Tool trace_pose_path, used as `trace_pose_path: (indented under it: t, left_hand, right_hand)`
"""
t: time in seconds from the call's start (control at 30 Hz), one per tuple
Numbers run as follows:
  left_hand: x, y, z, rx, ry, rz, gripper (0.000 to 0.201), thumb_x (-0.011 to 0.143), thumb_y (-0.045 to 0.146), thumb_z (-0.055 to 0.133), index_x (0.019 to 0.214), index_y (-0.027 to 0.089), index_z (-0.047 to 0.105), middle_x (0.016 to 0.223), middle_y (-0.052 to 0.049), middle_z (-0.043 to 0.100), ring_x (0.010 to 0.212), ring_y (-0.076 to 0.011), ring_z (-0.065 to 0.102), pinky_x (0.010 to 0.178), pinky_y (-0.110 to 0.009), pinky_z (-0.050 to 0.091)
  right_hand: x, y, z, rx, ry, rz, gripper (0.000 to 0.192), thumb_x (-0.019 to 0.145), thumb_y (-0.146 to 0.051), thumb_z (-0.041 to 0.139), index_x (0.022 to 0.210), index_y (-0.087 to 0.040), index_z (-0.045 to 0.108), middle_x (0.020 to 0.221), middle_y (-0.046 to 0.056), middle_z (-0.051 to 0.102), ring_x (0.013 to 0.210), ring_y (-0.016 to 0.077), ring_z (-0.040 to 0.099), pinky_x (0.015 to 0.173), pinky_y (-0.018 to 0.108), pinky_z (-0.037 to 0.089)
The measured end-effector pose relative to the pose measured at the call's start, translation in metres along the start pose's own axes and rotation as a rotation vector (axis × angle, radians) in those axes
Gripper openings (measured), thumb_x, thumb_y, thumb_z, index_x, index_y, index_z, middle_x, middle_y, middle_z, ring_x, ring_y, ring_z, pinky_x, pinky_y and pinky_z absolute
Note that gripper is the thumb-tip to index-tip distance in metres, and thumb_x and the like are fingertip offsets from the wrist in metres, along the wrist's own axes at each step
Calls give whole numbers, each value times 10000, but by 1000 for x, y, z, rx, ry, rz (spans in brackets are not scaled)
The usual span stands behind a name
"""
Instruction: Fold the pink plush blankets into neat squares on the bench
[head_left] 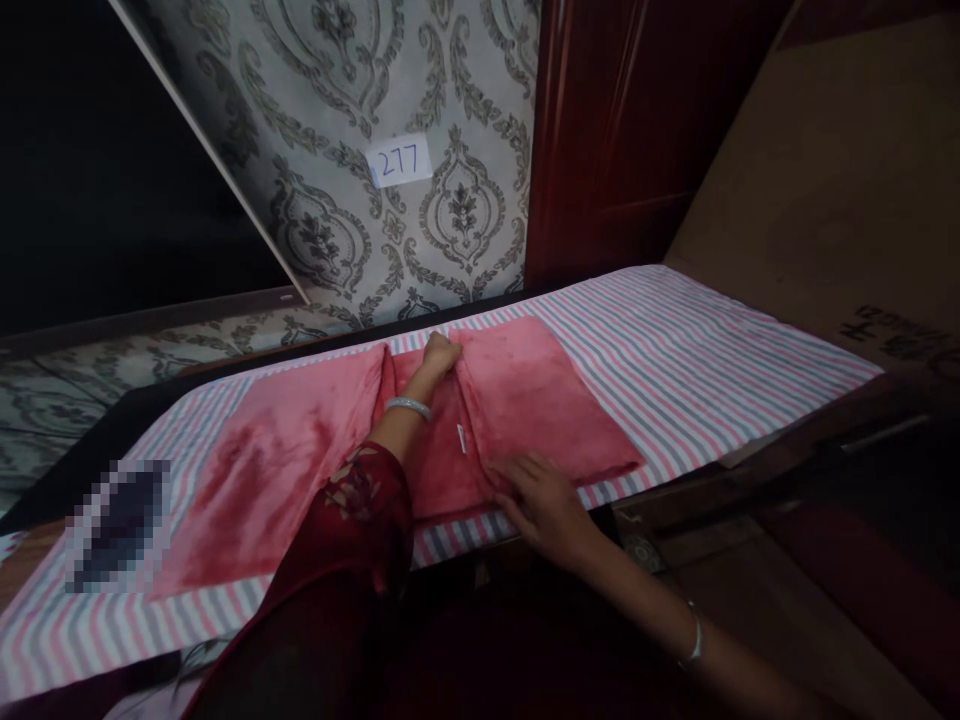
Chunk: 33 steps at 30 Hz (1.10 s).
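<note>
A pink plush cloth (427, 455) lies with its left and right sides folded inward, a strip of its middle showing between the two folded edges. On that strip is a small white tag (462, 438). My left hand (442, 353) reaches to the far end and is closed on the edge of the right-hand fold. Near the front of the same fold, my right hand (551, 505) rests with fingers stretched over the cloth and thumb apart. Dark, wet-looking or brushed patches mark the left fold. A bracelet is on each wrist.
Beneath the cloth is a striped sheet (690, 350) over a long table. A dark screen (112, 180) stands at left, and a cardboard box (832, 180) at right. Behind are patterned wallpaper, a paper marked 277 (400, 160) and a red-brown door (615, 130). A pixelated patch hides something at left.
</note>
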<state>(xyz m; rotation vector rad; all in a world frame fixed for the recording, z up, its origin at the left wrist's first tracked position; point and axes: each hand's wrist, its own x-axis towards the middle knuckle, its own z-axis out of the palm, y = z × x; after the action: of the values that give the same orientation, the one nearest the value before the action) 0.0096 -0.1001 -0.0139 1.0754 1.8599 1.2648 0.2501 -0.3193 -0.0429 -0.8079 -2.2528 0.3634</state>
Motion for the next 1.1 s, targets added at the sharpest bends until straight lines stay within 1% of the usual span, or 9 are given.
trace_pose_path:
  t: [0.1,0.17,0.3,0.4,0.53,0.67,0.87,1.0,1.1]
  left_hand:
    - [-14,2,-10,186,-64,20,209,677,149,785,639,196,585,578,-20,533,810,-253,647,623,-260,437]
    - [-28,1,-16,279,-122,33,271,671,205,816,576,197,563,527,-9,497,764,-243,636,591,-252,410]
    - [-60,-8,-24,390,-237,62,338,601,227,866,503,193,544,466,12,442,674,-212,586,558,-249,354]
    - [-74,-15,-26,416,-285,89,331,602,179,832,481,196,525,456,24,405,660,-190,556,557,-242,332]
    - [-80,-20,-27,389,-316,110,282,655,114,708,474,198,508,455,37,374,609,-155,508,532,-229,305]
    - [-83,-21,-31,342,-334,101,280,681,102,633,464,197,482,444,47,388,496,-111,416,479,-226,261]
    - [-89,-25,-35,294,-348,58,245,719,144,601,511,205,489,431,42,457,419,-104,421,455,-219,286]
    - [-87,-25,-33,296,-325,77,243,669,115,623,487,200,486,421,52,434,426,-94,390,450,-212,246]
    - [-86,-24,-33,300,-311,99,265,661,109,627,466,199,472,424,53,424,438,-91,374,453,-216,229]
  right_hand:
    - [4,6,-8,91,40,109,174,970,-240,546,1096,-188,654,1018,89,691,951,229,612,833,364,480]
    - [7,7,-8,56,22,144,151,957,-277,578,1057,-191,651,1022,92,675,970,239,602,836,365,471]
    - [8,4,2,-121,-72,137,157,890,-293,656,1009,-190,650,1008,90,648,968,259,561,831,377,431]
    - [7,5,7,-180,-77,114,71,900,-213,598,946,-186,645,933,75,638,898,238,545,802,362,404]
    - [15,5,2,-237,-37,96,125,892,-115,522,875,-184,624,857,65,631,840,225,541,784,356,386]
    - [24,-2,-2,-190,43,80,140,921,-126,491,867,-185,606,868,65,615,846,213,554,769,336,401]
    - [15,-10,9,-168,-146,116,78,948,-183,578,881,-198,613,894,46,627,849,190,584,710,292,418]
    - [22,-10,-7,-77,-155,149,171,997,-235,534,872,-192,643,856,35,636,807,174,591,712,290,437]
    - [32,-6,-16,-126,-72,104,214,1005,-283,525,1091,-171,685,1042,104,692,990,234,612,869,378,475]
